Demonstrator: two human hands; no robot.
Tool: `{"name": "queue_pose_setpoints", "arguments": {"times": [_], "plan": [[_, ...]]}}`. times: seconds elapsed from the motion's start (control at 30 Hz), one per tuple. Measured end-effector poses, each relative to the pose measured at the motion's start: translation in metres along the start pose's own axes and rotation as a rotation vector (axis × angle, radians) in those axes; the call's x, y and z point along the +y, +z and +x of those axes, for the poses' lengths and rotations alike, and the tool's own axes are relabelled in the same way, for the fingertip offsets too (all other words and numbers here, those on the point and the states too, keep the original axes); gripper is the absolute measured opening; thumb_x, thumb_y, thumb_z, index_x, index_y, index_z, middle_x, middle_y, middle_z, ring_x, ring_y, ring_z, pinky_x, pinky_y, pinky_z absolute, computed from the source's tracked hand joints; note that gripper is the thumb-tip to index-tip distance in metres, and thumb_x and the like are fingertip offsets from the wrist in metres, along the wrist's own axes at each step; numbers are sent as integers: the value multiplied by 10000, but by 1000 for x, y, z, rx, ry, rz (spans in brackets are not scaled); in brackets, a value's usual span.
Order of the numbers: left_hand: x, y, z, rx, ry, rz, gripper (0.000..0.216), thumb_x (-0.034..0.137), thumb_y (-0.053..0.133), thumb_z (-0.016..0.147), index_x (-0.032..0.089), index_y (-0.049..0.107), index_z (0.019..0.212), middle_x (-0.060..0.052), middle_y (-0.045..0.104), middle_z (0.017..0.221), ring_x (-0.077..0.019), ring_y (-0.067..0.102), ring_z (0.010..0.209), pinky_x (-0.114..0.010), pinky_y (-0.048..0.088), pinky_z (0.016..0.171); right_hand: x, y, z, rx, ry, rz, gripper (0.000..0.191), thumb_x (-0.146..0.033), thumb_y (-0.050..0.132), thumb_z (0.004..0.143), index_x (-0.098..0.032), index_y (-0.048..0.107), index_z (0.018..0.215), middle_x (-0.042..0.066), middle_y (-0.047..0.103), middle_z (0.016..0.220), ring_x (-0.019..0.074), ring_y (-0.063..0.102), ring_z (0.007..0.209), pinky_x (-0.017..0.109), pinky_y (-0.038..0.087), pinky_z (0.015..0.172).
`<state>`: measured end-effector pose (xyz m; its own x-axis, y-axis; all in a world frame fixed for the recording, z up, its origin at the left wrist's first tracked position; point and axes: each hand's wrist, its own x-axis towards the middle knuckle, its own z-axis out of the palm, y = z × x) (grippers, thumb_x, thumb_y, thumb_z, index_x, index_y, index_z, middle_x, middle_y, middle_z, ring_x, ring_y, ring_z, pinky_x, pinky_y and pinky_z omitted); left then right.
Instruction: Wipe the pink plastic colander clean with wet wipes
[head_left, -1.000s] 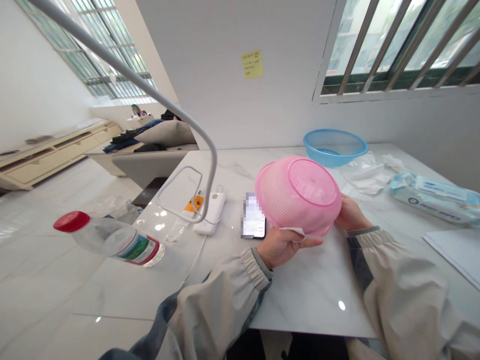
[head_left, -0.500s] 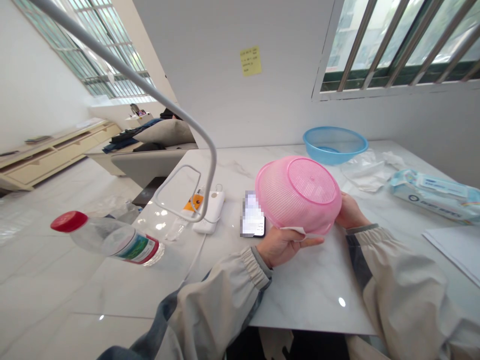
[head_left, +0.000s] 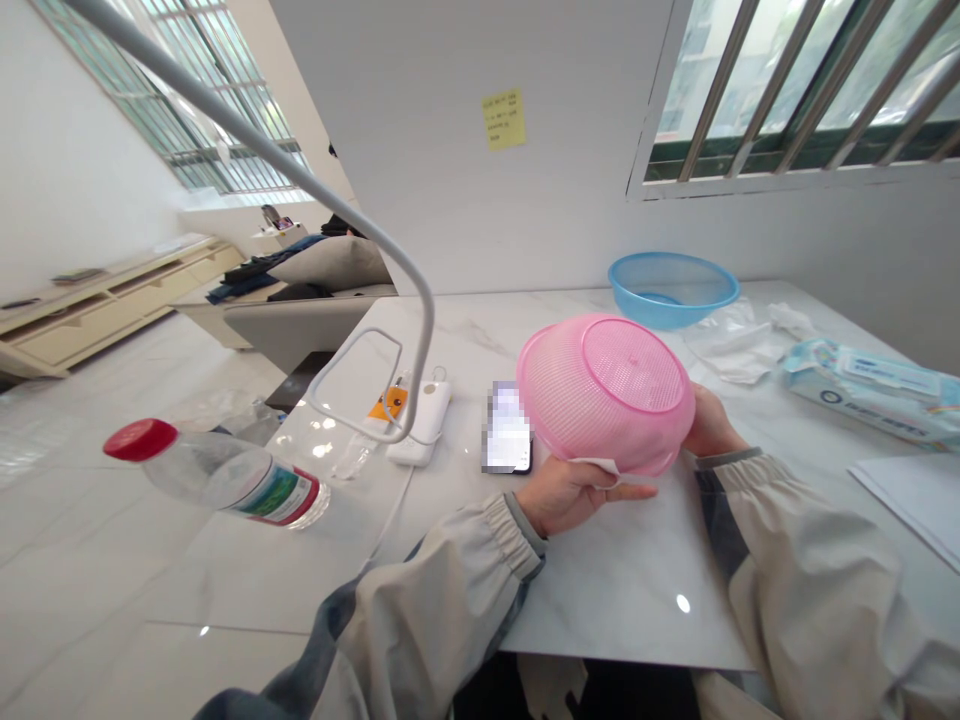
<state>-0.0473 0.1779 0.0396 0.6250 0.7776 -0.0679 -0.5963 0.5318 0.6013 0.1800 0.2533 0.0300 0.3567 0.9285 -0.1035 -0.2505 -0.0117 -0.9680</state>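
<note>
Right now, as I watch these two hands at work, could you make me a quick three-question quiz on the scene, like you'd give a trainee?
1. What colour is the cap on the bottle?
2. Which way does the round base of the pink mesh basket face?
A) straight down
B) up and toward the viewer
C) away, out of sight
3. True or false: the left hand holds nothing but the basket.

Key:
1. Red.
2. B.
3. False; a white tissue-like piece shows there too.
</note>
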Motion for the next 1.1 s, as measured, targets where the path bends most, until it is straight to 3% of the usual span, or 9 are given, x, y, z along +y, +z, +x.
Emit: {"name": "queue_pose_setpoints", "arguments": {"times": [0.23, 0.53, 0.8, 1.1], "plan": [[2, -2, -2, 0, -47, 4, 716, -33, 830, 644, 253, 767, 1297, -75, 795, 1212, -364, 711, 1241, -607, 610, 1025, -8, -4, 0, 24, 9, -91, 225, -424, 832, 486, -373, 649, 606, 37, 764, 771, 374, 743, 966, 527, 612, 891], [0, -2, 0, 1, -44, 18, 719, -45, 832, 642, 242, 767, 1298, -100, 791, 1252, -401, 702, 1271, -648, 597, 1041, -8, -4, -3, 29, -27, -103, 205, -447, 793, 499, -387, 633, 612, 19, 795, 858, 376, 749, 1005, 547, 585, 925], [1, -1, 0, -12, -30, 12, 725, -62, 812, 636, 246, 758, 1291, -104, 790, 1266, -395, 705, 1256, -621, 616, 1010, -9, 0, -5, 67, -20, -78, 177, -379, 762, 518, -334, 633, 630, 26, 789, 856, 363, 717, 1026, 510, 589, 920], [2, -1, 0, -38, -25, 37, 708, -29, 802, 650, 237, 751, 1304, -108, 782, 1300, -402, 686, 1306, -632, 588, 1070, -4, -1, 0, 91, -18, -27, 115, -311, 760, 555, -282, 667, 615, 41, 775, 812, 281, 684, 897, 397, 589, 831]]}}
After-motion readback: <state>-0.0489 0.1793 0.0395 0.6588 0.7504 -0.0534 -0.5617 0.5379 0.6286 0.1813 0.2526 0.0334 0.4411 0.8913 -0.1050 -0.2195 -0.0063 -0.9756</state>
